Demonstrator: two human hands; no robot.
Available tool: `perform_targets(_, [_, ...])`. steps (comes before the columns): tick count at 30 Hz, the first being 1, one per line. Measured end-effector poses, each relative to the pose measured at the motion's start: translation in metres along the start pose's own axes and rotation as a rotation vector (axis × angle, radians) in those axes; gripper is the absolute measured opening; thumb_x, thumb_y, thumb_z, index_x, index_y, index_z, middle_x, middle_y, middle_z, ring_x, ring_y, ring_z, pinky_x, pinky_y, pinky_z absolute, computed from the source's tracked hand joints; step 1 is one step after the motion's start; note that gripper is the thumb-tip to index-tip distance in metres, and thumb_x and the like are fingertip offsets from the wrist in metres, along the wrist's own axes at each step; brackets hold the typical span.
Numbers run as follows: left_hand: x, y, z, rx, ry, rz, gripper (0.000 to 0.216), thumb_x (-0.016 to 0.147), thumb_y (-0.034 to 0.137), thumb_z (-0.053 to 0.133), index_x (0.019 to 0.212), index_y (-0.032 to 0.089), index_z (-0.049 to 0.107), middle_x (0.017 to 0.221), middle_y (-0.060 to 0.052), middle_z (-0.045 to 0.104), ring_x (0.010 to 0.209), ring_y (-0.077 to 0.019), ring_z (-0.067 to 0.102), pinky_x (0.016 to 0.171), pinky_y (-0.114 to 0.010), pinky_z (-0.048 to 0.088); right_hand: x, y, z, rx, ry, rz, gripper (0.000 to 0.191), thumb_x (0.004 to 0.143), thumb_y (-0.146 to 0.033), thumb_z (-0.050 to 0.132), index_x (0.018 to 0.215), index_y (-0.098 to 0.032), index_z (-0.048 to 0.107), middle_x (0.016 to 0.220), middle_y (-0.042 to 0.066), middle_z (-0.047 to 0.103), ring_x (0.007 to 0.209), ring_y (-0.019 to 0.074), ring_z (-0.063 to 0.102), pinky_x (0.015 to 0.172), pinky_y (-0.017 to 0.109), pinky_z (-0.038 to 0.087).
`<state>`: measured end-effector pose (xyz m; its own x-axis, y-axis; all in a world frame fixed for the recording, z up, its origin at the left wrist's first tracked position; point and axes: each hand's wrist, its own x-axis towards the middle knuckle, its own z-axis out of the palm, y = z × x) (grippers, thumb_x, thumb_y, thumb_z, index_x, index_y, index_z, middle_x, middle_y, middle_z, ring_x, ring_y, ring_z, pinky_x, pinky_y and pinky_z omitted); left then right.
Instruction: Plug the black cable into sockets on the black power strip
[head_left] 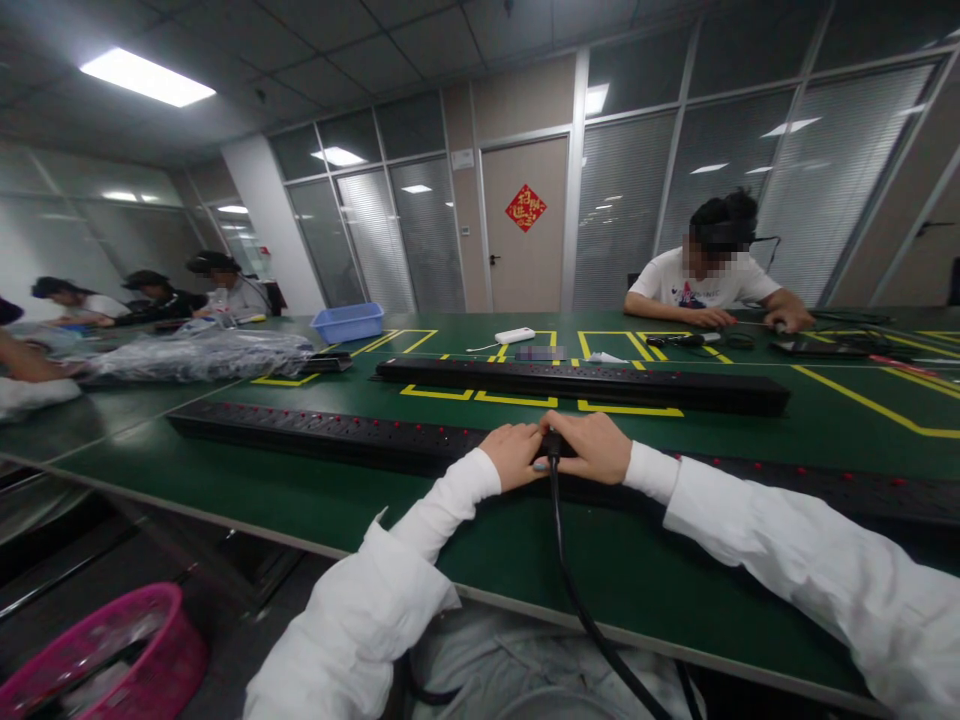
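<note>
A long black power strip [315,432] with red switches lies across the green table [247,480] in front of me. Both my hands meet at its middle. My left hand [513,455] is curled closed against the strip beside a black plug [553,444]. My right hand [594,446] is closed over the plug from the right. A black cable [568,575] runs from the plug toward me and drops over the table's near edge. Both arms wear white sleeves.
A second black power strip [585,384] lies farther back among yellow tape outlines. A person in a white shirt [705,280] works across the table; other people sit at the far left. A blue bin [349,321], a white device [514,335], plastic-wrapped goods [202,355] and a pink basket [97,655] are about.
</note>
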<state>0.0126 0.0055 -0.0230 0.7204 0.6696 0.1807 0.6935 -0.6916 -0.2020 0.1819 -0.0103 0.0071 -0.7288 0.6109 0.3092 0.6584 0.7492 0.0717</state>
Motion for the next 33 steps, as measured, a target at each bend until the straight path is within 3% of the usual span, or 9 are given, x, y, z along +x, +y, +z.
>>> perform_targets(22, [-0.0008,0.0025,-0.0077,-0.018,-0.06,-0.019,0.037,0.081,0.042,0.031,0.103,0.014,0.041,0.098,-0.01,0.053,0.089,-0.0231,0.05,0.075,-0.036,0.041,-0.0002,-0.0009,0.0001,0.018,0.026,-0.001,0.038,0.077,-0.051,0.036,0.096,-0.018,0.041,0.092,0.009,0.059,0.077,0.0204,0.057,0.056,0.024,0.033])
perform_targets(33, [0.0,0.0013,-0.0049,-0.003,-0.016,-0.015,0.035,0.082,0.04,0.028,0.099,0.014,0.043,0.093,-0.009,0.055,0.085,-0.0222,0.053,0.073,-0.036,0.043,0.0003,-0.0007,-0.0005,0.027,0.009,-0.003,0.037,0.079,-0.05,0.035,0.097,-0.018,0.041,0.091,0.009,0.059,0.075,0.0197,0.056,0.057,0.024,0.034])
